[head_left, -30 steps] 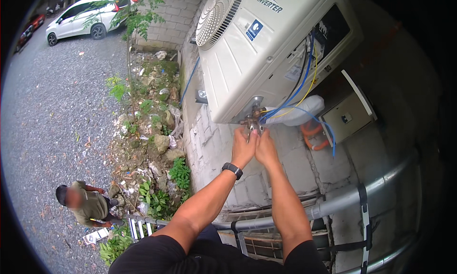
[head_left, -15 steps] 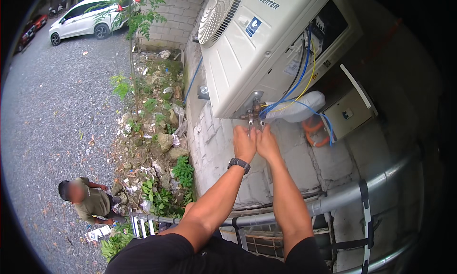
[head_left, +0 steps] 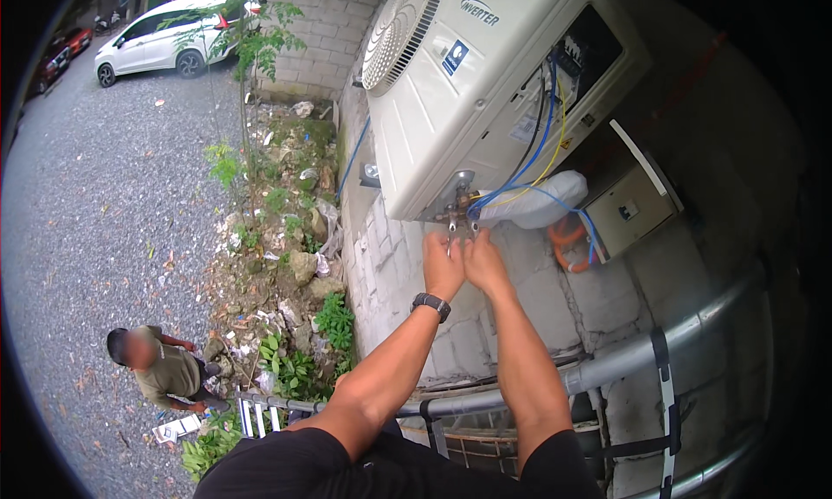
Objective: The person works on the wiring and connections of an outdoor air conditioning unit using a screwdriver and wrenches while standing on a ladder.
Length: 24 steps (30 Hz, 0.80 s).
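My left hand (head_left: pixel 442 260) and my right hand (head_left: pixel 482 258) are closed side by side, each round a metal wrench. The left wrench (head_left: pixel 452 227) and the right wrench (head_left: pixel 474 228) reach up to the brass valve fittings (head_left: pixel 456 204) at the lower corner of a white air-conditioner outdoor unit (head_left: pixel 425 135). Blue, yellow and black wires (head_left: pixel 544 145) hang from its open side compartment (head_left: pixel 574 52), beside a white wrapped pipe (head_left: pixel 533 205). To the right sit an open grey breaker box (head_left: pixel 626 213) and an orange corrugated conduit (head_left: pixel 563 247).
Below my arms a large steel pipe (head_left: pixel 624 360) crosses a grey block wall, with a ladder (head_left: pixel 260 417) at lower left. Another person (head_left: pixel 173 369) stands down on the gravel (head_left: pixel 113 221), by rubble and plants (head_left: pixel 334 321). A white car (head_left: pixel 152 48) is parked at upper left.
Since a second ago both hands have shifted slightly, with the wrenches still at the fittings. The whole view has moved a little, and the other person is in much the same stance.
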{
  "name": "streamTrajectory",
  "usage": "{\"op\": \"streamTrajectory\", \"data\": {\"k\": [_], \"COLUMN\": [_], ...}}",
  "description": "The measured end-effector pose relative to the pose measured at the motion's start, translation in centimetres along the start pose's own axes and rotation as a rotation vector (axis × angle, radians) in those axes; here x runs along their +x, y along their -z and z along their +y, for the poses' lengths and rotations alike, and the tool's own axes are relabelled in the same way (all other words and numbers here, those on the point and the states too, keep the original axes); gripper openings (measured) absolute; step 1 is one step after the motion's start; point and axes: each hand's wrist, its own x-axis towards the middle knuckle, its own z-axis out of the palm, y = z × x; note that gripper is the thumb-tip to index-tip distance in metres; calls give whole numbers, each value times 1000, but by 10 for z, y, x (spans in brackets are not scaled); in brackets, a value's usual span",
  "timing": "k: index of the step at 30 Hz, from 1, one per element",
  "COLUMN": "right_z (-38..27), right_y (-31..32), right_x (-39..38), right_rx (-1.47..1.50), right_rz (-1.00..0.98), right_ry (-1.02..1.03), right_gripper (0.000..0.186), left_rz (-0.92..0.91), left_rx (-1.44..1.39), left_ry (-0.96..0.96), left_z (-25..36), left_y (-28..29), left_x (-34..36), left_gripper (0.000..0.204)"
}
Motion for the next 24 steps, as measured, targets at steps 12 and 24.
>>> {"op": "streamTrajectory", "data": {"k": [12, 24], "right_z": [-11, -5], "right_y": [-9, -7], "right_x": [-4, -2], "right_rx": [6, -23], "right_rz": [-4, 16], "right_ry": [-9, -6], "right_gripper": [44, 40], "left_rz": [-38, 107], "left_rx": [-326, -264], "left_ry": [339, 127], "left_z": [0, -13], "left_y": [6, -8], "left_x": [-1, -8], "left_gripper": [35, 22]}}
